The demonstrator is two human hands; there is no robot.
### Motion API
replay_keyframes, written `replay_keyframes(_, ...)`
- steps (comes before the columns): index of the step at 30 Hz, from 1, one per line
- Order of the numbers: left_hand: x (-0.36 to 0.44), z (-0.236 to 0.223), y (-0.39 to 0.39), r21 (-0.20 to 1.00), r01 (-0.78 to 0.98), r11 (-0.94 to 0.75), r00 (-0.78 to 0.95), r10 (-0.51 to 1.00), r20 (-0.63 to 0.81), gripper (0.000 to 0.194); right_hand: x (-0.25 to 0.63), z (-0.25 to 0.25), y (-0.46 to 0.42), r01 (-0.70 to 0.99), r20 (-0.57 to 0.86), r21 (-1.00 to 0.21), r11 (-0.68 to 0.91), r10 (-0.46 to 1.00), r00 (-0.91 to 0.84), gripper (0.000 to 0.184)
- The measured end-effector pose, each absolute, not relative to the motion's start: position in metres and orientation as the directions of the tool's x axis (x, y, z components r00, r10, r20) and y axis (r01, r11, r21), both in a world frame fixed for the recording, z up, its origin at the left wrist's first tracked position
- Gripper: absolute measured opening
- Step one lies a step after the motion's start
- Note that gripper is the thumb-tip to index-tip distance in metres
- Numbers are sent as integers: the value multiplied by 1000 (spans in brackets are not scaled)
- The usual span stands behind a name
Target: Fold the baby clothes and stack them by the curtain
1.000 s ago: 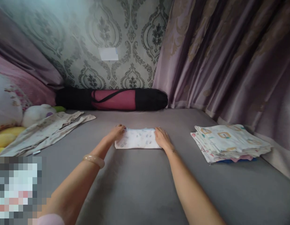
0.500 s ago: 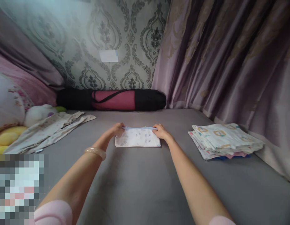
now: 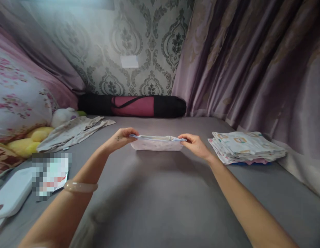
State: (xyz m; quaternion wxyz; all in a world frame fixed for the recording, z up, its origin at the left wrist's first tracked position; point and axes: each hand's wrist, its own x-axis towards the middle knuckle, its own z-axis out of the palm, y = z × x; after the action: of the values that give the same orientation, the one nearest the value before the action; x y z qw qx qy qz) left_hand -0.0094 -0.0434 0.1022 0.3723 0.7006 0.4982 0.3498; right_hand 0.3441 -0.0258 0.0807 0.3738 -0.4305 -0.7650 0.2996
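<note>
A folded white cloth (image 3: 156, 144) with faint prints and a pale blue edge hangs between my two hands, its top edge pulled level. My left hand (image 3: 123, 137), closed, pinches the cloth's left corner. At the opposite corner my right hand (image 3: 194, 143) is closed too, thumb and fingers pressed on the blue edge. The cloth's lower part hangs close to the grey sheet; whether it touches is hard to tell. To the right lies a stack of folded printed cloths (image 3: 249, 146), apart from my right hand.
A black and pink roll bag (image 3: 134, 106) lies along the patterned wall. Small patterned pants (image 3: 72, 132), plush toys (image 3: 35, 139) and a floral pillow (image 3: 20, 93) are at left. Nearer sit a white device (image 3: 15, 189) and a partly blurred flat item (image 3: 61, 172). Curtains (image 3: 242, 69) hang at right.
Both hands have raised the cloth's edge off the sheet and moved slightly apart. The cloth, earlier lying flat, now hangs from its top edge. The view has shifted a little left.
</note>
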Motion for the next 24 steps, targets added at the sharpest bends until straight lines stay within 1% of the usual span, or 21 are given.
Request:
replay_keyframes(3, -8, 86, -79, 798, 541, -264, 315, 944, 99, 24, 349, 65, -64, 525, 320, -669, 526, 841, -435, 25)
replay_keyframes(7, -6, 62, -114, 678, 657, -329, 373, 924, 88, 24, 352, 40, -100, 559, 323, -526, 641, 759, -566, 33)
replay_keyframes(11, -3, 48, -132, 556, 698, -452, 472, 874, 117, 31, 355, 30, -118, 564, 274, -453, 691, 710, -649, 43)
replay_keyframes(14, -2, 49, -137, 507, 699, -505, 528, 842, 111, 40, 357, 34, -123, 605, 240, -398, 690, 714, -657, 50)
replay_keyframes(16, 2, 53, -136, 517, 717, -468, 489, 866, 106, 40, 353, 39, -123, 646, 247, -367, 670, 739, -627, 47)
replay_keyframes(18, 9, 58, -131, 537, 749, -387, 396, 912, 105, 36, 341, 44, -119, 670, 280, -357, 651, 759, -588, 43)
replay_keyframes(20, 21, 60, -122, 533, 777, -334, 307, 941, 141, 34, 322, 48, -113, 682, 316, -347, 644, 765, -561, 43)
replay_keyframes(22, 34, 56, -111, 489, 789, -373, 294, 927, 233, 34, 298, 50, -106, 697, 297, -314, 645, 764, -573, 45)
replay_keyframes(24, 45, 45, -101, 407, 790, -459, 341, 880, 330, 37, 275, 49, -100, 707, 238, -268, 654, 756, -609, 49)
